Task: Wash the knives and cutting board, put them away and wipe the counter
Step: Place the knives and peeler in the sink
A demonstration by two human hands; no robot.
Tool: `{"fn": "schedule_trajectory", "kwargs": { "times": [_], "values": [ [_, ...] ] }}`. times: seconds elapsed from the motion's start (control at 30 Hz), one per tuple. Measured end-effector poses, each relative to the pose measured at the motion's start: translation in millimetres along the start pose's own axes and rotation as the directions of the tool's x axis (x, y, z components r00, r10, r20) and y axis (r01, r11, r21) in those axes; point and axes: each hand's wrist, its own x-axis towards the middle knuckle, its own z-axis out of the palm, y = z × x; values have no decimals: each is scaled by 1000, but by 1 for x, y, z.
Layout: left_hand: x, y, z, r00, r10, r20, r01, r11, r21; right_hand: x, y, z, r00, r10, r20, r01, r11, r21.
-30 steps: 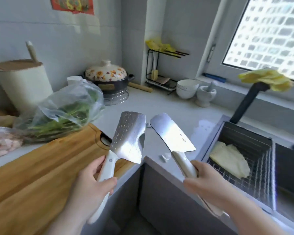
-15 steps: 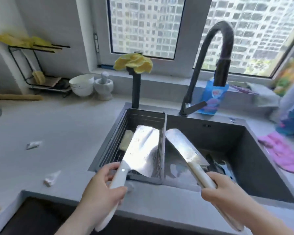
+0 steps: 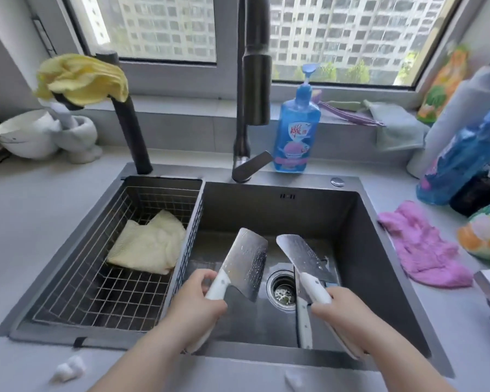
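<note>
Two knives held over the main basin of a dark grey double sink (image 3: 379,236). The left hand (image 3: 198,309) is wrapped round the white handle of a broad rectangular steel cleaver (image 3: 246,264), with the wet blade raised and leaning right. The right hand (image 3: 343,315) grips the white handle of a narrower steel knife with a rounded tip (image 3: 303,257), with the blade raised and leaning left. The two blades stand near each other without touching, on either side of the round steel drain (image 3: 280,290). A third white-handled knife (image 3: 304,326) lies on the basin floor just under the right hand. The left compartment carries a wire basket (image 3: 96,301) containing a folded pale yellow cloth (image 3: 150,247). Behind the sink stand a tall dark tap (image 3: 252,80) and a blue pump bottle of dish soap (image 3: 296,131). A pink cloth (image 3: 425,250) lies on the grey worktop (image 3: 26,222) to the right of the sink
</note>
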Motion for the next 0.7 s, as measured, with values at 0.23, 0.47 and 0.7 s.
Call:
{"fn": "schedule_trajectory", "kwargs": {
  "times": [0.23, 0.47, 0.7],
  "values": [
    [49, -8, 20, 995, -88, -38, 89, 996, 31, 47, 5, 7, 987, 131, 89, -130, 991, -24],
    [93, -15, 33, 983, -178, -40, 180, 982, 57, 95, -16, 22, 970, 189, 152, -181, 981, -63],
    [110, -23, 41, 966, -251, -56, 253, 967, 16, 138, -22, 44, 969, 203, 143, -189, 976, -111]
  ]
}}
